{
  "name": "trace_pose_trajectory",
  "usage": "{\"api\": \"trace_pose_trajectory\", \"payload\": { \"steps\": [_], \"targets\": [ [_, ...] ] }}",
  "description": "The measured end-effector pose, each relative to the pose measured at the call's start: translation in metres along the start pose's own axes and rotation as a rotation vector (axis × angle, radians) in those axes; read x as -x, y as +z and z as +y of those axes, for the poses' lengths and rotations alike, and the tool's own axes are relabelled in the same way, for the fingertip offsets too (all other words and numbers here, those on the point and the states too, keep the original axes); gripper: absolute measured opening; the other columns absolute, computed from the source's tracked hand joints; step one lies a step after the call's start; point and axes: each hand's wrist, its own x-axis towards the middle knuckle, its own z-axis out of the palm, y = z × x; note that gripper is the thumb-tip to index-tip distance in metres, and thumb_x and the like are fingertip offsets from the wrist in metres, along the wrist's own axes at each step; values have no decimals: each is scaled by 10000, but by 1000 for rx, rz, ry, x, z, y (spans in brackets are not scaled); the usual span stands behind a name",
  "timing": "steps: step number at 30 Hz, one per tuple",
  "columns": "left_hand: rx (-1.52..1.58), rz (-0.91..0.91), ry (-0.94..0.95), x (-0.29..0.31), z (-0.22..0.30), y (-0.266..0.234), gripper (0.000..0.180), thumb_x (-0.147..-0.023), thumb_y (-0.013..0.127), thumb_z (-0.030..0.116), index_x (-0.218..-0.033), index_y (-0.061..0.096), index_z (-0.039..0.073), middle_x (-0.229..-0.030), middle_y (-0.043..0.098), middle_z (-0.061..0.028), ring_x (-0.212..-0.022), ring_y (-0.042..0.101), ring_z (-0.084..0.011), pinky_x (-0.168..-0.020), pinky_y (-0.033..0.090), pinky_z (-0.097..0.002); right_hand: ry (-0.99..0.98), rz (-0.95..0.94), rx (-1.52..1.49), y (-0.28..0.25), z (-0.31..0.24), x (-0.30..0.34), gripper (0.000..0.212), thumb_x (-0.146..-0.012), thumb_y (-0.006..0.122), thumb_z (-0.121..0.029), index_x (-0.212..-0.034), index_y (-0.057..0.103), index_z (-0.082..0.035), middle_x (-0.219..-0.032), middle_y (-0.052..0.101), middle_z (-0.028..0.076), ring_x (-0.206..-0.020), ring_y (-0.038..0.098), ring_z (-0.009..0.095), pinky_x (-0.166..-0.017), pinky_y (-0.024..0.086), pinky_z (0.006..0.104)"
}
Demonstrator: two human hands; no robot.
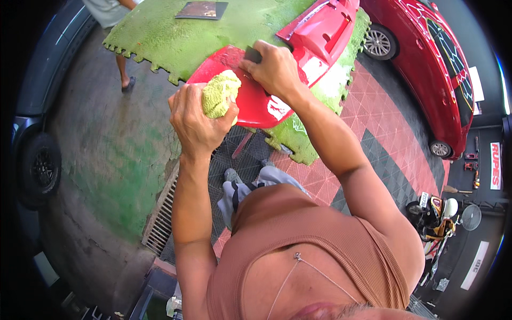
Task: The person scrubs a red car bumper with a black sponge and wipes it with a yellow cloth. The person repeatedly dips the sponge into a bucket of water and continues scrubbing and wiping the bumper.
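A glossy red car body panel point(249, 104), which looks like a bumper, lies across a green foam mat point(154, 40). My left hand point(193, 121) is closed around a crumpled yellow-green cloth point(220, 95) at the panel's near left edge. On the panel's upper surface, my right hand point(277, 69) pinches a small dark flat piece point(253, 54); it may be sandpaper or a sanding pad, but its kind is not clear. The panel looks dull and wet around that piece. Part of the panel is hidden beneath my hands.
A dark sheet point(201, 10) lies at the mat's far side. A red car point(421, 58) stands right, a dark vehicle point(48, 69) left. Another person's leg point(122, 72) shows far left. A floor grate point(160, 218) runs by my feet; a motorcycle point(440, 218) is at lower right.
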Motion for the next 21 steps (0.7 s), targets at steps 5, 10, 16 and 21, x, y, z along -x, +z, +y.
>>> {"api": "trace_pose_trajectory", "payload": {
  "steps": [5, 10, 16, 21],
  "targets": [
    [7, -5, 4, 0, -2, -4, 421, -744, 788, 367, -951, 604, 51, -847, 605, -119, -791, 619, -359, -783, 463, -477, -31, -15, -36, 2, 22, 31, 388, -830, 807, -397, -936, 679, -47, -779, 694, 230, -764, 701, 432, -677, 546, 500],
    [-4, -22, -21, -4, 7, -4, 405, -741, 776, 338, -959, 601, 45, -843, 596, -122, -789, 618, -355, -799, 468, -475, -129, 67, -6, 8, 9, 6, 413, -869, 760, -426, -893, 629, -35, -772, 678, 223, -785, 680, 442, -667, 520, 525],
    [-7, -15, -25, 0, 4, -3, 403, -735, 768, 329, -951, 587, 41, -854, 591, -126, -793, 609, -366, -802, 464, -479, -82, -116, 23, -10, 22, 25, 368, -891, 729, -399, -968, 625, -54, -779, 700, 194, -781, 693, 431, -654, 534, 533],
    [-12, -26, -52, -3, 6, -8, 436, -739, 764, 380, -940, 581, 40, -857, 584, -137, -808, 607, -370, -801, 460, -486, -65, -91, 2, 1, 19, 14, 393, -864, 752, -432, -966, 642, -69, -771, 691, 223, -771, 693, 433, -664, 535, 539]
  ]
}}
